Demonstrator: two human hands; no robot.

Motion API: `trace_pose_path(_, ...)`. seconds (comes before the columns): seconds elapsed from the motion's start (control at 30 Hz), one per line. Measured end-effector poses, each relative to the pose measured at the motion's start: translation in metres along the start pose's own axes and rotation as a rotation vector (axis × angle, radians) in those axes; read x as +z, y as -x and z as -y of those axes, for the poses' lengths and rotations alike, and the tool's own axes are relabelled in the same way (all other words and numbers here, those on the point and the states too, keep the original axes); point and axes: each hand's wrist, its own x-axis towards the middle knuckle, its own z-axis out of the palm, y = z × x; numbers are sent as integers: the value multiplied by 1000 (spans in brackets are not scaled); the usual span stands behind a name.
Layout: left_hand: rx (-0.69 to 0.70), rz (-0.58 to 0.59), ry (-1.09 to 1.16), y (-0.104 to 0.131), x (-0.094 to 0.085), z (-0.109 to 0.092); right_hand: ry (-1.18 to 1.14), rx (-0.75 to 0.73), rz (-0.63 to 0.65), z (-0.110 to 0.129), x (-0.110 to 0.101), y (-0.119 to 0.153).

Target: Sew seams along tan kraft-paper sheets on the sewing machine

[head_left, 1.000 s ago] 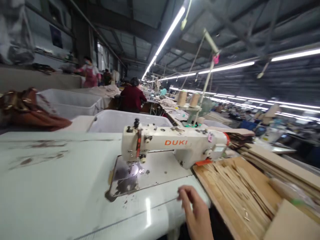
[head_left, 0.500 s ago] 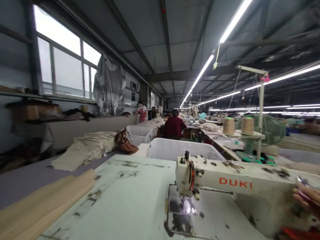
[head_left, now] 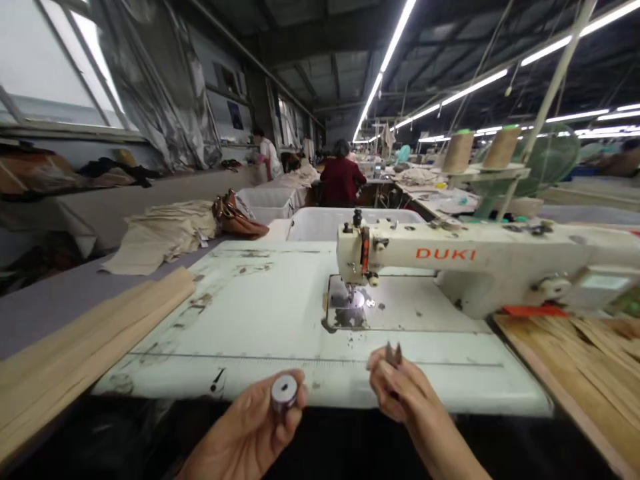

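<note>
A small round metal bobbin (head_left: 284,392) is gripped between the thumb and fingers of my left hand (head_left: 250,427), its flat face with a dark centre hole turned toward me. My right hand (head_left: 407,393) is closed around thread snips (head_left: 393,355), whose two pointed blades stick up past the fingers. Both hands are at the front edge of the pale green sewing table (head_left: 260,313), apart from each other. Beyond them stands a white sewing machine (head_left: 400,250) marked DUKI, its needle area lit. No cloth lies under the needle.
Beige cloth strips (head_left: 100,333) lie along the left, with a pile of cloth pieces (head_left: 165,233) and a brown bag (head_left: 240,217) behind. At right, a wooden board (head_left: 565,373) carries more strips. Thread cones (head_left: 457,152) stand behind the machine. A person in dark red (head_left: 341,177) sits farther back.
The view has tipped downward. A hand was at the machine's right end; now both hands show at the table's front edge, holding the bobbin and the snips.
</note>
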Motion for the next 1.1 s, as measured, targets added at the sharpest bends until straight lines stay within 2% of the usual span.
trace_pose_path(0.07,22,38,17,-2,-3,-1,56,-4,21,-8,33,-7)
trace_pose_path(0.13,33,21,27,-2,-10,-2,75,-10,82,-15,53,-15)
trace_pose_path(0.3,92,-63,43,-1,-35,-5,-153,68,445,-37,79,-18)
trace_pose_path(0.37,108,-74,52,0,-44,-6,-225,90,495,-47,85,-12)
trace_pose_path(0.5,135,-79,58,3,-57,-9,-138,93,377,-59,78,2)
trace_pose_path(0.63,148,-98,65,5,-66,-7,253,-24,258,-53,59,12)
trace_pose_path(0.77,187,-128,90,3,-70,-6,504,-128,230,-44,52,18)
trace_pose_path(0.93,199,-143,126,7,-70,-9,625,-63,237,-46,54,21)
trace_pose_path(1.1,164,-186,101,8,-64,-8,792,-64,179,-49,56,22)
